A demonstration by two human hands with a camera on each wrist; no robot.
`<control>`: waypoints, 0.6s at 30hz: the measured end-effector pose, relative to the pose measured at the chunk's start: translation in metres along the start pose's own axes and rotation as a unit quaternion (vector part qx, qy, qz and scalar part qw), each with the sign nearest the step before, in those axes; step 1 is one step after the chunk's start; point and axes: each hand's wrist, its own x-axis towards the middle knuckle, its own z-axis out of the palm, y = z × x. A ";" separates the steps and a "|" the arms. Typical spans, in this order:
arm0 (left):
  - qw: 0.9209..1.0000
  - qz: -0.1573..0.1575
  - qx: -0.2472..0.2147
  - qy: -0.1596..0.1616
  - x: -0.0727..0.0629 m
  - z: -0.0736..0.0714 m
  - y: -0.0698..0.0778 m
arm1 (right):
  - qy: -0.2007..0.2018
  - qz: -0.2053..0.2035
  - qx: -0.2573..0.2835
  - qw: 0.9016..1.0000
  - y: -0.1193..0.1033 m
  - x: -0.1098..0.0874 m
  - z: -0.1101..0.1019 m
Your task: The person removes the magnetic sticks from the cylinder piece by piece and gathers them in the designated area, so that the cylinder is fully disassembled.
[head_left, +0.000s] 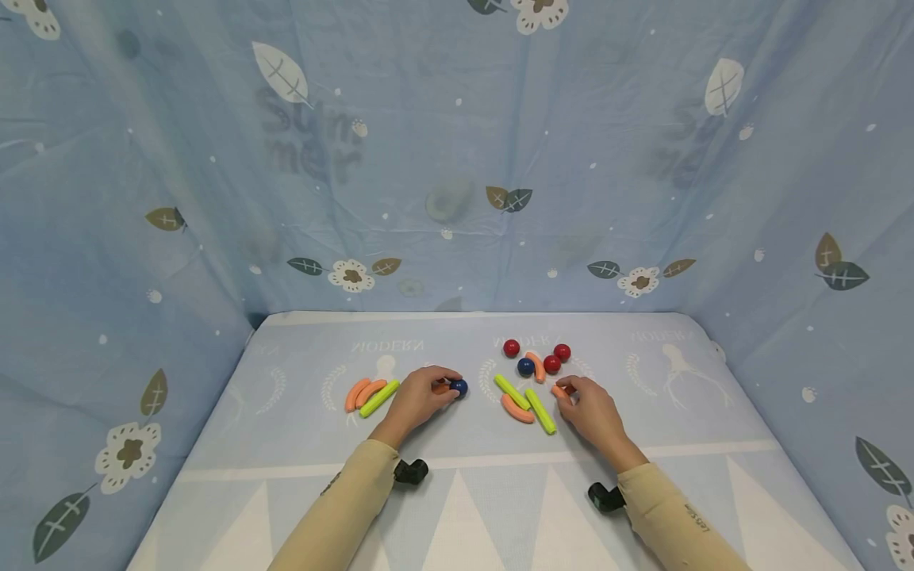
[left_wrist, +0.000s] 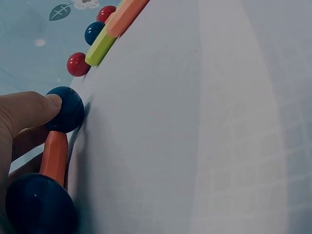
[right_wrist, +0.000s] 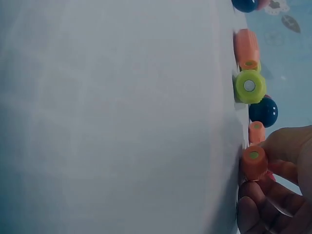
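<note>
My left hand (head_left: 417, 396) pinches a blue ball (left_wrist: 70, 114) between thumb and fingers. Against that ball stands the end of an orange rod (left_wrist: 54, 153), and a second blue ball (left_wrist: 40, 204) meets the rod's other end. In the head view only one blue ball (head_left: 459, 388) shows clearly past my fingertips. On the other side, my right hand (head_left: 591, 411) pinches a curved orange rod (head_left: 560, 392) just above the tabletop. The right wrist view shows this orange rod (right_wrist: 254, 163) end-on, between thumb and fingers.
Between the hands lie two green rods (head_left: 540, 411) and a curved orange rod (head_left: 517, 408). Behind them are three red balls (head_left: 511, 348), a blue ball (head_left: 525, 366) and another orange rod (head_left: 536, 368). Left of my left hand sit two orange rods (head_left: 357, 394) and a green rod (head_left: 379, 399).
</note>
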 end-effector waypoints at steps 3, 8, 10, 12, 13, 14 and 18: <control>1.000 0.005 0.004 0.004 0.000 0.000 0.000 | -0.003 0.003 -0.004 1.000 0.001 0.000 0.000; 1.000 0.009 0.008 0.008 -0.001 0.000 -0.001 | 0.002 0.018 -0.006 1.000 -0.002 -0.001 0.001; 1.000 0.004 0.004 0.006 -0.002 -0.001 -0.002 | 0.008 0.020 -0.006 1.000 -0.003 -0.001 0.001; 1.000 0.000 -0.001 0.007 -0.002 -0.002 -0.002 | 0.014 0.017 -0.009 1.000 -0.004 -0.002 0.001; 1.000 -0.002 -0.003 0.007 -0.003 -0.003 -0.002 | 0.018 0.015 -0.010 1.000 -0.005 -0.002 0.001; 1.000 0.000 -0.004 0.009 -0.003 -0.003 -0.003 | 0.021 0.012 -0.012 1.000 -0.005 -0.002 0.001; 1.000 0.018 -0.004 0.018 -0.006 -0.006 -0.003 | 0.032 0.007 -0.011 0.999 -0.007 -0.004 0.000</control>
